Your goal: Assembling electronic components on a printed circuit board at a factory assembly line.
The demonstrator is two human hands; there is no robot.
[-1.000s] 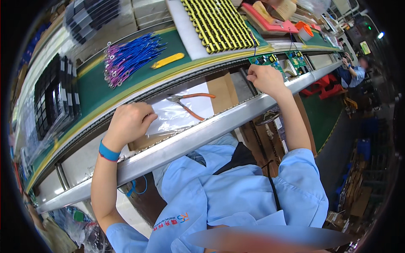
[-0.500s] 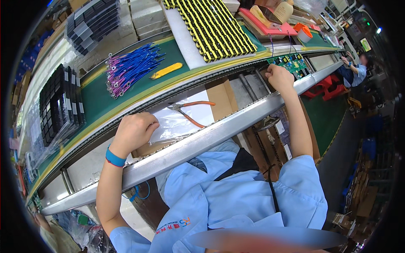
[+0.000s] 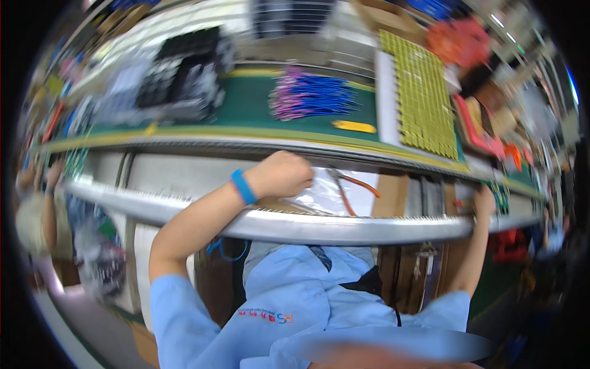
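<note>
My left hand (image 3: 283, 174), with a blue band on its wrist, is closed with its back toward me, above the space between the belt and the metal rail. Its fingertips are hidden, so what it may hold does not show. Just to its right, diagonal cutters with orange handles (image 3: 349, 192) lie on a clear plastic bag (image 3: 316, 195). Far to the right, my right hand (image 3: 484, 200) is beside a green circuit board (image 3: 501, 198) at the line. Blur hides its fingers and whether they grip the board.
A metal rail (image 3: 344, 229) runs across in front of me. On the green belt (image 3: 246, 98) lie blue wires with pink ends (image 3: 314, 95), a yellow cutter knife (image 3: 354, 126) and yellow-black strips (image 3: 424, 92). Black trays (image 3: 178, 77) stand left. Other people work at both ends.
The whole view has swung to the right-hand side of the picture and blurred. My left hand has come nearer the cutters; my right hand stays beside the circuit board.
</note>
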